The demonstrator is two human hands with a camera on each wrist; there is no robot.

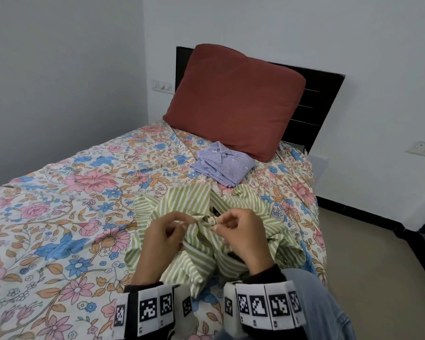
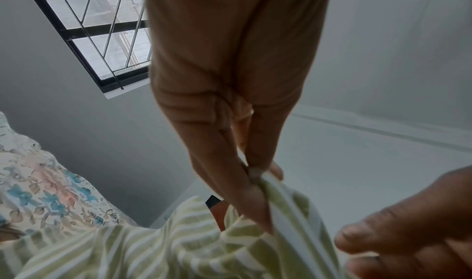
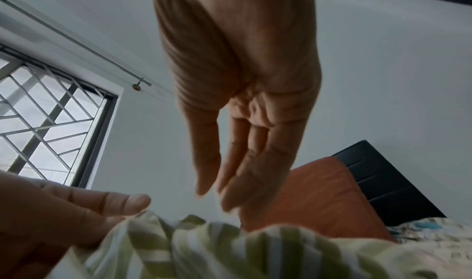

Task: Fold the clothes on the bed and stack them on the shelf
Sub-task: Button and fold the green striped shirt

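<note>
Along the left the floral bedsheet (image 1: 59,192) spreads out to the wall, and my left hand (image 1: 165,235) comes up from the near edge of the bed, wrist low, palm turned inward, the forearm wearing a band of black-and-white markers (image 1: 155,307). Its thumb and forefinger are drawn narrow and pinch a bunched edge of the green striped shirt (image 1: 194,256); the left wrist view shows that fold of shirt (image 2: 178,249) clamped between the long fingertips (image 2: 255,208), the other fingers lying straight alongside. The shirt lies crumpled on the sheet near the bed's near right corner, its collar end spread toward the pillow. Just to the right, my right hand (image 1: 241,231) mirrors the left, knuckles up, fingers curled in, thumb and forefinger nipping the same bunched edge close beside my left fingertips; in the right wrist view the fingers (image 3: 245,162) point down toward the cloth (image 3: 230,253), but blur hides the contact itself. Beyond my hands, toward the head of the bed, a folded blue striped shirt (image 1: 222,165) rests on the sheet, touching the lower edge of the red pillow (image 1: 233,99), which leans on the dark headboard (image 1: 314,104).
</note>
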